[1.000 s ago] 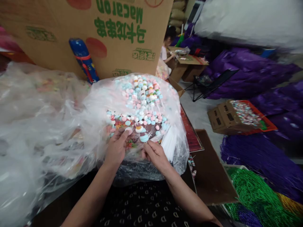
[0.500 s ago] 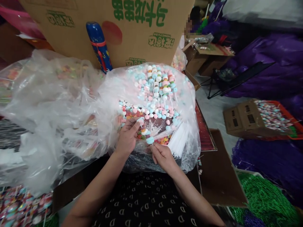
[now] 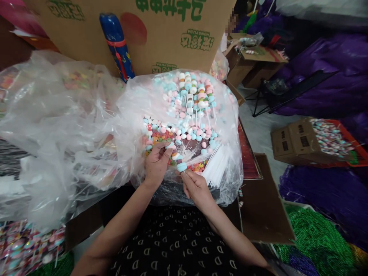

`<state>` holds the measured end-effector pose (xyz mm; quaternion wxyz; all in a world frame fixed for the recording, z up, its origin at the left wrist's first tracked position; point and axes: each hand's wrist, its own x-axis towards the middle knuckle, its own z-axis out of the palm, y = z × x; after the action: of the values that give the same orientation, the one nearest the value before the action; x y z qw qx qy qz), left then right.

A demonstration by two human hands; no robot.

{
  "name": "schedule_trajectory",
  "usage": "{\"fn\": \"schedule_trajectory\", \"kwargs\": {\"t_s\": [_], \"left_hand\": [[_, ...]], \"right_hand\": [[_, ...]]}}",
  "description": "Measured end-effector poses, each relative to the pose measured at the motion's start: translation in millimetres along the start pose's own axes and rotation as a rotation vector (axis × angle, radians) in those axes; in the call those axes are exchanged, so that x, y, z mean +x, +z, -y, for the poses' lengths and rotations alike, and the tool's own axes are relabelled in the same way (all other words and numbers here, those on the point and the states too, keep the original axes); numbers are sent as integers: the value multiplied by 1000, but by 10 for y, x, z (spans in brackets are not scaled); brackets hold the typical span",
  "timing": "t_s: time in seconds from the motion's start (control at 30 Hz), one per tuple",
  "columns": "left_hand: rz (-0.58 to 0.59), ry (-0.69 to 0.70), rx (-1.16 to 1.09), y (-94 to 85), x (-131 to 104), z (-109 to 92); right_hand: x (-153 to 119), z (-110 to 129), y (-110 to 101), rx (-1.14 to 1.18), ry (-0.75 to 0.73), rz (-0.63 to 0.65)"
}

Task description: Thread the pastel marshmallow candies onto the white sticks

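My right hand (image 3: 198,188) pinches the lower end of a candy skewer (image 3: 181,166), just under its big pale-blue candy. At the skewer's upper end my left hand (image 3: 156,163) holds a pink-and-blue marshmallow (image 3: 171,146) between thumb and fingers. Whether the stick's tip is inside that marshmallow is hidden. Between the hands, white, orange and dark pieces sit on the stick. A fan of white sticks (image 3: 215,165) lies to the right. Loose pastel marshmallows (image 3: 184,136) and fruit-coloured gummy rings (image 3: 162,137) spread behind my hands. Several filled skewers (image 3: 188,90) rest on the pile farther back.
Clear plastic sheeting (image 3: 230,165) surrounds the candy. A blue bottle (image 3: 116,46) stands before a large carton (image 3: 172,42). More plastic bags (image 3: 71,115) lie left. An open box (image 3: 264,211), a candy crate (image 3: 330,138) and green netting (image 3: 319,237) are right.
The marshmallow in my left hand has come closer to the pieces on the skewer, and more dark candy shows above the blue one. The whole view has shifted slightly.
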<state>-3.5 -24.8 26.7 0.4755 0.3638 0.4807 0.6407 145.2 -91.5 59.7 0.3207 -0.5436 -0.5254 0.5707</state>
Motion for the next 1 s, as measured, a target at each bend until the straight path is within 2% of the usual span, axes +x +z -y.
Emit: {"fn": "schedule_trajectory", "kwargs": {"t_s": [0.13,0.37,0.53,0.67,0.77,0.9,1.0], "left_hand": [[-3,-27,6,4,-17,-5],[7,25,22,-3,-79,36],[12,154,119,-51,-97,102],[72,285,210,-100,-72,91],[104,329,210,-104,-57,88],[120,299,180,-72,-63,98],[124,181,124,-38,-84,53]], "right_hand": [[5,-13,56,43,13,-22],[5,-15,168,120,18,-38],[-12,-28,240,158,-42,-35],[-19,-83,260,192,-63,-38],[-13,-120,263,222,-42,-60],[18,-171,277,245,-73,-77],[59,-202,262,256,-75,-62]]}}
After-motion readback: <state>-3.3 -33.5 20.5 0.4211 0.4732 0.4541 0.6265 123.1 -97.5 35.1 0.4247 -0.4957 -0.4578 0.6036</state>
